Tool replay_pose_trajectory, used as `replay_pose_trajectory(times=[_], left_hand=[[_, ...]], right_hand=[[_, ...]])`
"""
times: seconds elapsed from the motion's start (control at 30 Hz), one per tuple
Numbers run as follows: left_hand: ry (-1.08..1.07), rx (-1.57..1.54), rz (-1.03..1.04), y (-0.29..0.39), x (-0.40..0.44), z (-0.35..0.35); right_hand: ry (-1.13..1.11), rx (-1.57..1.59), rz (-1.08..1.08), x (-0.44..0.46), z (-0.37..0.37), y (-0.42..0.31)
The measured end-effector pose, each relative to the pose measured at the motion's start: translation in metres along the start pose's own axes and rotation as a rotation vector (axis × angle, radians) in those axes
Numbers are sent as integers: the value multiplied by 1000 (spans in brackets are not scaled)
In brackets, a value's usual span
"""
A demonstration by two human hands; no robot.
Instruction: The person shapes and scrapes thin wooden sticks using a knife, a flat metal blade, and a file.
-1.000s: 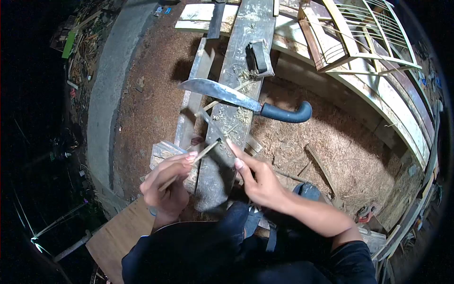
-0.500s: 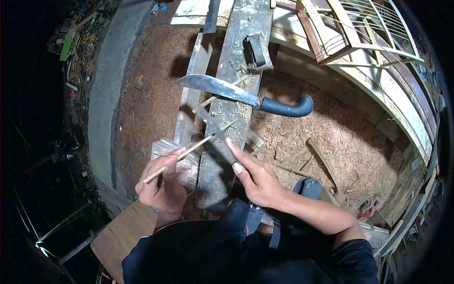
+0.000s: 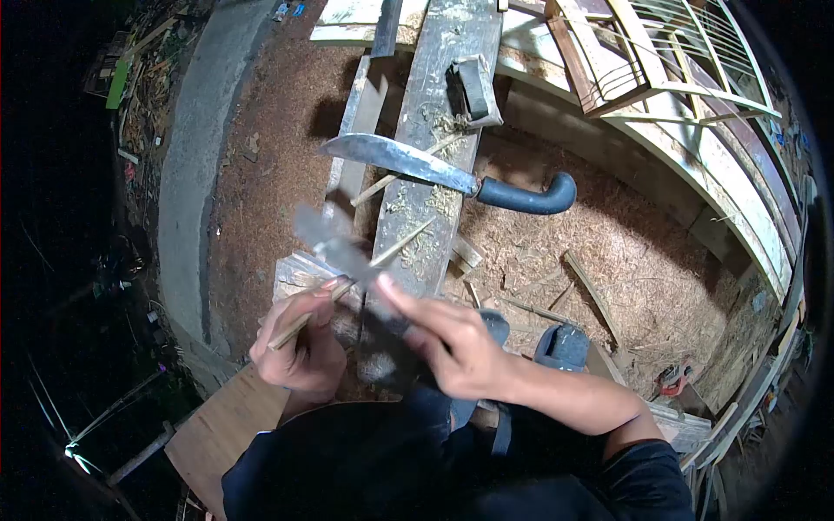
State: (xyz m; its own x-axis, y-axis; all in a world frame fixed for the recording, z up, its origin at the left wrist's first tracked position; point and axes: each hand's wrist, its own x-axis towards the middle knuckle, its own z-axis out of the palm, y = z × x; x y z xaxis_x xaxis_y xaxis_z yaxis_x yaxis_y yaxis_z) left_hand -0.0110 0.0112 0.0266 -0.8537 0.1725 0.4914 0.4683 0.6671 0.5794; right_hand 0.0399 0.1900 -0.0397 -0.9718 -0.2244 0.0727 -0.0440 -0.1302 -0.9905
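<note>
My left hand (image 3: 300,340) is closed round a thin wooden stick (image 3: 404,241), whose pointed end reaches up and right over the plank. In my right hand (image 3: 447,337) is a small knife (image 3: 347,256), blurred by motion, its blade crossing the stick close to my left fingers. The weathered plank (image 3: 417,204) carries pale shavings. Across it lies a large curved blade with a black handle (image 3: 526,196). Another thin stick (image 3: 375,188) rests under that blade. Above it sits a worn grey block (image 3: 475,89).
A slatted wooden frame (image 3: 647,82) stands on the curved pale boards at the upper right. Shavings and wood scraps (image 3: 593,295) cover the ground at right. A plywood sheet (image 3: 228,434) lies at lower left. A saw blade (image 3: 387,28) shows at the top.
The knife and my right hand have moved left and down along the stick, toward my left fingers. Since the earliest frame, the stick reaches farther up and right.
</note>
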Motion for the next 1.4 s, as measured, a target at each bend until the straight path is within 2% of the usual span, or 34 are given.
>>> replay_pose_trajectory(times=[0.03, 0.07, 0.1, 0.17, 0.2, 0.27, 0.3, 0.37, 0.43, 0.5, 0.57, 0.6, 0.67, 0.7, 0.77, 0.83, 0.87, 0.9, 0.97, 1.0, 1.03, 1.1, 1.17, 1.27, 1.33, 1.37, 1.4], left_hand=[[-11, 39, 46, 1, 1, 0], [-10, 33, 34, -1, 0, 0], [-9, 31, 37, -3, -1, 1], [36, -80, 7, -7, -1, 2], [36, -81, 13, -8, 1, 3], [4, -43, 20, -7, 1, 3], [-22, -26, 14, -4, -2, 0], [-34, 7, 70, -4, 3, 0], [10, -112, -44, -6, 2, 0], [4, -98, -62, -4, -1, -1], [-69, -36, 28, -5, -5, -3], [-69, -12, 10, -1, 0, -5], [-6, -42, -6, -5, -1, -2], [40, -81, -19, -6, -3, 0], [16, -94, 7, -7, -3, -1], [-60, 40, 17, 0, -2, -5], [19, -59, 29, -7, -1, 0], [34, -58, 33, -10, -3, 3], [28, -74, 54, -10, -8, 1], [-58, -10, 38, -2, -3, -4], [-54, -5, 39, -2, -1, -3], [5, -24, -7, -3, 1, -1], [19, -87, -41, -6, -3, -4], [-61, 23, 81, -1, 1, -4], [-43, -7, 21, -3, 2, -7], [-15, -50, -31, -5, 3, -3], [-19, -36, 20, -5, 0, -3]], right_hand=[[-135, 58, 101, -1, -4, -15], [-4, 43, -32, -3, 5, 2], [-3, 41, -35, 2, 0, 3], [-31, 75, 574, 15, -19, 9], [-56, 61, 508, 13, -19, 11], [-2, 120, 107, 4, -5, 5], [-18, 150, 19, 1, -1, -3], [-4, 192, 38, 4, -2, 0], [0, 90, 96, 8, -3, 13], [-14, 110, 132, -1, -2, 7], [-65, 142, 193, -6, 1, -1], [137, 18, -81, 6, 8, 12], [-25, 57, 219, 0, -4, 6], [52, 60, 117, 0, 4, 8], [-20, 92, 238, -4, 1, 1], [116, -47, -58, 4, 7, 6], [-60, 20, 297, -2, -9, -1], [-67, 10, 287, 1, -8, 3], [-4, -25, 31, -6, 3, 5], [2, -36, -55, -13, 7, 3], [-2, -35, -59, -11, 3, 7], [39, -74, 127, -6, 0, 14], [35, -83, 49, -10, 8, 8], [-4, -82, -16, -13, 8, 3], [131, -99, 86, -1, 12, 10], [46, -116, 247, -2, 5, 4], [44, -95, 85, -2, 5, 4]])
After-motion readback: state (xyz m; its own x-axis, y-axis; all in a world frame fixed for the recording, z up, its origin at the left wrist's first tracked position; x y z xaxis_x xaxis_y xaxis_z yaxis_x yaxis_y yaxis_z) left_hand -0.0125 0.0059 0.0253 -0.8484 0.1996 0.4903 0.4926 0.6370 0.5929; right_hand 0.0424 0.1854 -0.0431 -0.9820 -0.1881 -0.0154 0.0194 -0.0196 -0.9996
